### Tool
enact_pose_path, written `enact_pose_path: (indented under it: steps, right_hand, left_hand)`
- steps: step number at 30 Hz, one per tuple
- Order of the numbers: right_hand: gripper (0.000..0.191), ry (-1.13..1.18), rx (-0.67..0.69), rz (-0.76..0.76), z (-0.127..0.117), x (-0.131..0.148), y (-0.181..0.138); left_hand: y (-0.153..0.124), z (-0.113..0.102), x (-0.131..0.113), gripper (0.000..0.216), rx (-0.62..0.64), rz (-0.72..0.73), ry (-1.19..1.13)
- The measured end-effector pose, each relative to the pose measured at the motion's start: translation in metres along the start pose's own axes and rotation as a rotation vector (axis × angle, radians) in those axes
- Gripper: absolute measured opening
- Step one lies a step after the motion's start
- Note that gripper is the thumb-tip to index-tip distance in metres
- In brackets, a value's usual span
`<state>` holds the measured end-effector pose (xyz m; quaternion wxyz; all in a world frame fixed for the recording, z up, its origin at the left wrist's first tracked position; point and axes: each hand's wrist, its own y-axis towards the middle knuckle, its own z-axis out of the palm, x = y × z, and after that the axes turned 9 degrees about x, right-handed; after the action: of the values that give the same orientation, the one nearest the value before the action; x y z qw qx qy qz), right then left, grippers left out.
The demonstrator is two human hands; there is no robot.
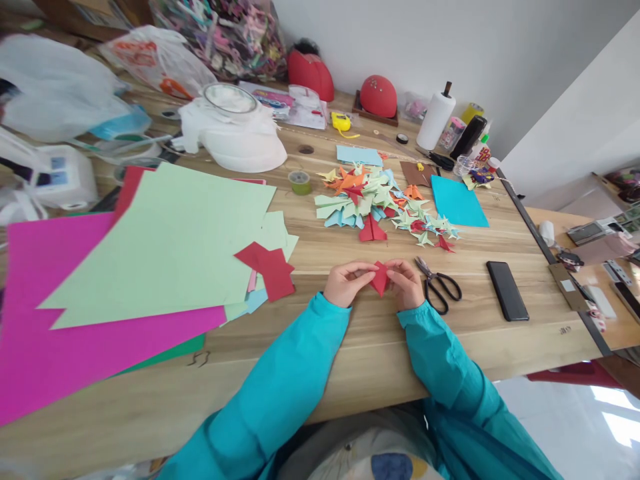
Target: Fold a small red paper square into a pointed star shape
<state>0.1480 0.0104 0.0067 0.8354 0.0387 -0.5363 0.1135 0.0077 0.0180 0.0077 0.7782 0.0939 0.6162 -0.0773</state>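
Both of my hands pinch a small folded red paper piece [380, 277] just above the wooden table [350, 360]. My left hand [347, 283] grips its left side, my right hand [407, 283] its right side, fingers closed on it. Both arms wear teal sleeves. Beyond the hands lies a pile of folded paper shapes [380, 203] in red, orange, pale green and blue. Black-handled scissors [440, 285] rest right beside my right hand. Red paper squares [267, 267] lie to the left.
Large sheets of light green paper [165, 247] and magenta paper [60, 320] cover the left. A black phone [507, 290] lies right of the scissors, a teal sheet [457, 202] behind it. A paper towel roll [436, 119], green tape roll [300, 181] and white bags [235, 137] stand farther back.
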Motion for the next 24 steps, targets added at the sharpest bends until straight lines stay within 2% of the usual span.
enact_pose_path:
  steps: [3,6,11,17,24]
  right_hand:
    - [0.027,-0.059,-0.026,-0.032,0.001,-0.001,0.000]
    - [0.027,-0.116,-0.055,-0.088,0.003,-0.001,0.000]
    - [0.026,-0.174,-0.095,-0.190,0.005,0.000,0.000]
    - [0.029,-0.232,-0.117,-0.203,0.006,-0.001,0.000]
    - [0.024,-0.261,-0.094,-0.079,0.005,0.000,0.002]
  left_hand:
    - [0.000,0.001,-0.002,0.034,-0.050,-0.017,-0.013]
    - [0.002,0.003,-0.001,0.051,-0.080,-0.035,-0.168]
    - [0.002,0.008,0.001,0.041,-0.065,-0.185,-0.349]
    - [-0.001,0.010,-0.003,0.032,0.033,-0.167,-0.140]
    - [-0.004,0.012,-0.006,0.032,0.107,-0.130,-0.031]
